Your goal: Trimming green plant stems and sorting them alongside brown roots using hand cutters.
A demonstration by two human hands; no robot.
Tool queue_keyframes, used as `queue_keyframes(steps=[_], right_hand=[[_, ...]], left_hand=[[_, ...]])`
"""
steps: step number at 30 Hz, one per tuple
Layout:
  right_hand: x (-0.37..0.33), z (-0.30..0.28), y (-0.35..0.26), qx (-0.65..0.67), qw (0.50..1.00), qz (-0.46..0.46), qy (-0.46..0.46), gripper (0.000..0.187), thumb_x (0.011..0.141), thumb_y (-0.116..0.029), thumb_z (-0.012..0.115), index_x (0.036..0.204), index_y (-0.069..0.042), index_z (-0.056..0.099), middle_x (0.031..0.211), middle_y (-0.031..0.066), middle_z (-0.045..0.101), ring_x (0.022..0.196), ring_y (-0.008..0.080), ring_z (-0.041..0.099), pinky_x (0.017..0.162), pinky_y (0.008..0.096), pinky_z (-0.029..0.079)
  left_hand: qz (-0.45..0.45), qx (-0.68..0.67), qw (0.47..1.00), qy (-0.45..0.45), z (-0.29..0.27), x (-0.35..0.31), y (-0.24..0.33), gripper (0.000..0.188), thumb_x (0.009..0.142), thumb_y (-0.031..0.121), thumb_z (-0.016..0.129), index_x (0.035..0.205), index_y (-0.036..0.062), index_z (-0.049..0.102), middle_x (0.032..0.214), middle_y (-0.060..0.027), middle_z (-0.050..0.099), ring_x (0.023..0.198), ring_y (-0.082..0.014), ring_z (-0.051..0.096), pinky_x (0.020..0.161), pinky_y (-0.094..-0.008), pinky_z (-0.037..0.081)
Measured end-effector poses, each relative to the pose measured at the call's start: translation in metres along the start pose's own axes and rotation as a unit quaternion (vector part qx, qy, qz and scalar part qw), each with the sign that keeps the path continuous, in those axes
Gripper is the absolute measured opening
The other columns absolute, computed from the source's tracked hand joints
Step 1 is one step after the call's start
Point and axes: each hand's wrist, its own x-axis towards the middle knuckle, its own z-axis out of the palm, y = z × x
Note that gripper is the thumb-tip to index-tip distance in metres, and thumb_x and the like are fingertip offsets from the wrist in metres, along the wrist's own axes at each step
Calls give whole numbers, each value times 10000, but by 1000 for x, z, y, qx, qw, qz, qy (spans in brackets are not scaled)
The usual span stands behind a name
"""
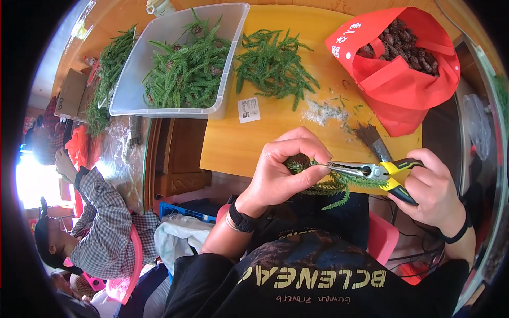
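My left hand (281, 168) is closed in a pinch on a green artificial pine sprig (339, 185), whose needled twigs hang below the fingers. A brown pine cone (298, 160) shows partly behind those fingers. My right hand (436, 193) grips a pair of yellow-and-black long-nose pliers (395, 172) by the handles. The jaws of the pliers point left and reach the left fingertips, in front of the sprig. Whether they bite on a wire there is too small to tell. All this is held up at the near edge of the yellow table (238, 151).
A clear plastic tub (227, 63) of sprigs and cones stands far left, beside loose green sprigs (275, 63). Far right is a red bag (405, 93) of pine cones. A bundle of thin dark strands (371, 139) and a white label (248, 109) lie nearer. Another person (103, 228) sits left.
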Motion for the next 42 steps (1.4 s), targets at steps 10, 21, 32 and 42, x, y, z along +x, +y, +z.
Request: queue_keyframes(steps=[10, 21, 32, 42], right_hand=[[-4, -5, -3, -31, 999, 15, -21, 275, 522, -152, 761, 626, -22, 542, 634, 91, 490, 788, 315, 551, 676, 374, 488], [2, -1, 2, 63, 998, 15, -17, 284, 593, -153, 767, 785, -14, 612, 756, 90, 582, 857, 302, 564, 736, 358, 488], [1, 8, 8, 115, 993, 14, -28, 261, 629, -176, 762, 741, -9, 596, 732, 85, 573, 819, 309, 565, 756, 365, 494], [-3, 6, 4, 33, 999, -8, -12, 287, 560, -169, 781, 623, -18, 545, 634, 82, 507, 764, 303, 558, 658, 359, 497]], left_hand=[[-14, -12, 1000, 3, 3, 1, -3, 57, 724, 8, 658, 761, 26, 619, 811, -84, 584, 817, -197, 566, 755, -308, 439], [-17, -44, 999, 6, 3, 0, -4, 50, 725, 5, 646, 753, 27, 612, 807, -82, 573, 804, -197, 560, 751, -313, 437], [-9, -84, 996, -38, -2, 1, -6, 74, 738, 26, 672, 802, 41, 637, 820, -41, 600, 818, -156, 554, 768, -288, 426], [-14, -78, 996, -44, -1, 4, -7, 53, 724, 12, 652, 748, 36, 612, 792, -68, 561, 793, -184, 552, 743, -305, 429]])
